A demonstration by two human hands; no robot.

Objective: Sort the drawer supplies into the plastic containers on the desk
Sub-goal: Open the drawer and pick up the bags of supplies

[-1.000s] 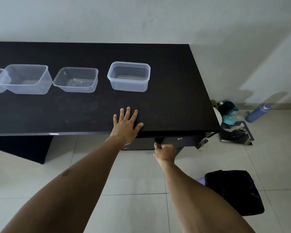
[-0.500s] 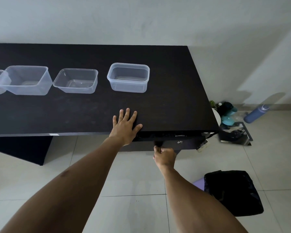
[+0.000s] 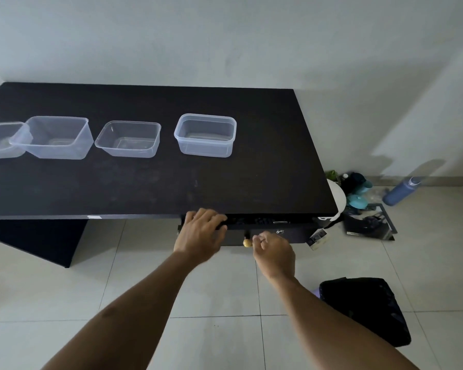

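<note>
Several clear, empty plastic containers stand in a row on the black desk [image 3: 145, 182]: the rightmost container [image 3: 205, 134], a shallower container [image 3: 129, 138], a deep container [image 3: 56, 137], and a container at the far left [image 3: 0, 140] overlapped by it. Under the desk's front right edge the dark drawer [image 3: 292, 233] is pulled out a little. Its contents are a dark strip that I cannot make out. My left hand [image 3: 201, 233] has its fingers curled over the drawer's top edge. My right hand [image 3: 274, 252] hangs loosely curled just right of the yellowish knob [image 3: 247, 243], apart from it.
A black bag [image 3: 366, 308] lies on the tiled floor at lower right. A blue bottle [image 3: 401, 190] and a heap of small items [image 3: 358, 193] sit by the wall, right of the desk. A small tag [image 3: 317, 237] hangs at the drawer's right end.
The drawer has slid out a little. My left hand left the desk top and dropped onto the drawer's edge. My right hand has come off the knob.
</note>
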